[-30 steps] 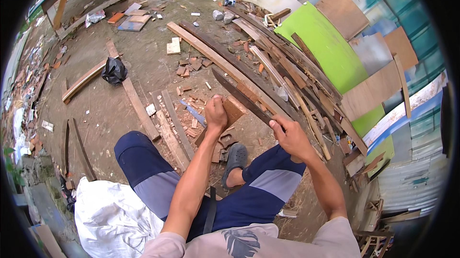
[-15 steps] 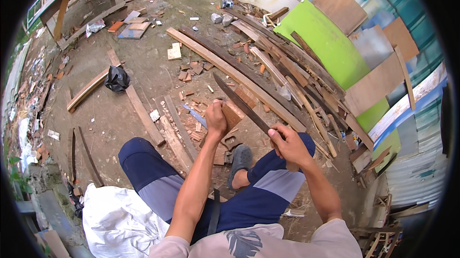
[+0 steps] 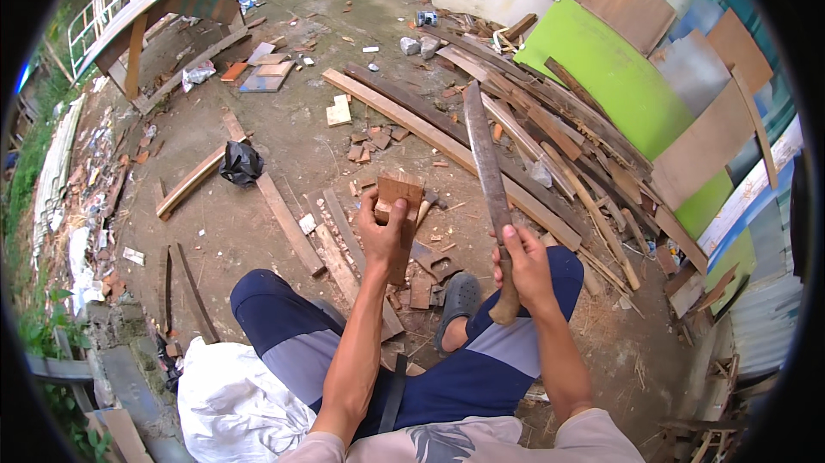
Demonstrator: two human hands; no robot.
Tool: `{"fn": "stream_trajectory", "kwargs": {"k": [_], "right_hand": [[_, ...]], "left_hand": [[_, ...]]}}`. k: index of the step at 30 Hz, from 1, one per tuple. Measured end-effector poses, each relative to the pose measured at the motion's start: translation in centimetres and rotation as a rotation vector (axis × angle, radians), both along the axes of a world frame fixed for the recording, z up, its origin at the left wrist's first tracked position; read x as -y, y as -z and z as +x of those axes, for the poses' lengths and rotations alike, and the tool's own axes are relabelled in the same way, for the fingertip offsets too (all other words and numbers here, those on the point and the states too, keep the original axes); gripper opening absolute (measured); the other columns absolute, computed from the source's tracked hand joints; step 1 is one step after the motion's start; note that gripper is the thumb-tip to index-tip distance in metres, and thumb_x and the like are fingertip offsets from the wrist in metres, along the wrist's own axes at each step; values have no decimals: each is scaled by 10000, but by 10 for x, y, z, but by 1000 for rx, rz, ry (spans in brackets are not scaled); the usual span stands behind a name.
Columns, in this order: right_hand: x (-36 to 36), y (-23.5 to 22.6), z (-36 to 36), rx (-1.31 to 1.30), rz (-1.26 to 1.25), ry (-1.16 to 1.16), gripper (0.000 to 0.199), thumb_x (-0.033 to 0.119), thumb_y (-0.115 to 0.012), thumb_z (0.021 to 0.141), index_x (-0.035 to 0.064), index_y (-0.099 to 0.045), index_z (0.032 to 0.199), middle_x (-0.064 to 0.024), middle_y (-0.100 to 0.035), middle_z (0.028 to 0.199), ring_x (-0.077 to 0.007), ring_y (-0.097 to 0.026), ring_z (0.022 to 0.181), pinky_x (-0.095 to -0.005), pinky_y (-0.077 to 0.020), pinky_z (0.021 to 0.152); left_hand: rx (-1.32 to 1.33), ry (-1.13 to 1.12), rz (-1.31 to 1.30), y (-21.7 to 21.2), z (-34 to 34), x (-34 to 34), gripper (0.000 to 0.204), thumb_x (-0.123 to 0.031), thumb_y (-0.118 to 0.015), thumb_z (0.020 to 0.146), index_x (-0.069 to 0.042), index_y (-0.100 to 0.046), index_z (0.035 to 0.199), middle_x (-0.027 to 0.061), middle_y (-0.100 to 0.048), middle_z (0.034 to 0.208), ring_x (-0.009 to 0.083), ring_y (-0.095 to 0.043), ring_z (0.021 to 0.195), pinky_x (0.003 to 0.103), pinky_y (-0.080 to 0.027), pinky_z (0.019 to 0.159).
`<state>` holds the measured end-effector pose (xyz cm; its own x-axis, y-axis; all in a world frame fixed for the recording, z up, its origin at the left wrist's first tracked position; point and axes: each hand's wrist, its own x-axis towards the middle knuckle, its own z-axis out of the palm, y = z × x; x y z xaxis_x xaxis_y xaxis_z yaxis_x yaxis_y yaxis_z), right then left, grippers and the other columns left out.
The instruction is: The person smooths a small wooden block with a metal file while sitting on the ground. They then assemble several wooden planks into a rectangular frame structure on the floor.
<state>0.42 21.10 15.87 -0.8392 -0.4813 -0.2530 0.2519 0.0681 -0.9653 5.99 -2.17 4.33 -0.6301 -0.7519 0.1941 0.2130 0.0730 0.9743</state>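
Note:
My left hand (image 3: 384,226) grips a short brown wooden block (image 3: 400,194), with the thumb across its face. The block stands upright between my knees. In my right hand (image 3: 522,267) is a machete (image 3: 488,162) with a long dark, worn blade and a wooden handle (image 3: 506,295). Its blade points up and away from me, to the right of the block and apart from it. On the ground below lie a handsaw (image 3: 434,261), partly hidden, and wood chips. A tool with a pale wooden handle (image 3: 424,212) shows just behind the block.
Long beams (image 3: 412,123) stretch diagonally beyond my hands. A pile of scrap planks (image 3: 550,136) lies at right, below a green board (image 3: 606,76). Broken tile pieces (image 3: 375,141), a black plastic bag (image 3: 241,163) and loose planks (image 3: 288,222) lie ahead and left. A white sack (image 3: 241,403) is beside my left leg.
The machete has swung from slanting up-left across the block to nearly upright, away from it. My left hand has turned the block, so its broad face shows. The view has shifted slightly.

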Motion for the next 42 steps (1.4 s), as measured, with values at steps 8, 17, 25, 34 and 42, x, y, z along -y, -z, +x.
{"fn": "stream_trajectory", "kwargs": {"k": [8,17,25,34,42], "right_hand": [[35,77,-9,129,95,-26,305,316,-594,1018,14,-609,1058,-11,-546,690,-80,-525,477,-249,-430,406],[65,72,13,-45,194,-257,320,304,-720,931,16,-625,1032,-7,-590,692,-83,-546,492,-245,-430,412],[91,88,40,-489,135,-560,359,228,-804,833,-1,-601,1020,-138,-687,834,-283,-690,790,-408,-528,744],[107,96,70,-564,67,-631,524,262,-837,796,-30,-556,1128,-238,-692,930,-420,-681,897,-458,-524,761],[112,112,74,-622,116,-608,487,229,-807,821,-29,-543,1139,-246,-680,912,-450,-663,883,-486,-513,737]], "left_hand": [[-293,-309,265,1,9,37,377,-289,-471,956,-37,-510,1234,105,-626,1027,199,-633,920,338,-518,811],[-405,-388,759,-39,103,92,365,-386,-469,892,-94,-535,1101,102,-587,774,233,-577,661,365,-520,616],[-605,-149,890,-60,170,105,426,-488,-502,882,-95,-624,993,30,-642,795,236,-632,719,440,-536,759],[-521,-400,918,-76,173,90,401,-449,-431,891,-96,-620,900,37,-633,761,237,-626,707,439,-542,712],[-419,-634,894,-35,168,99,450,-403,-369,965,-58,-648,1035,92,-655,938,252,-617,860,406,-507,806]]}}
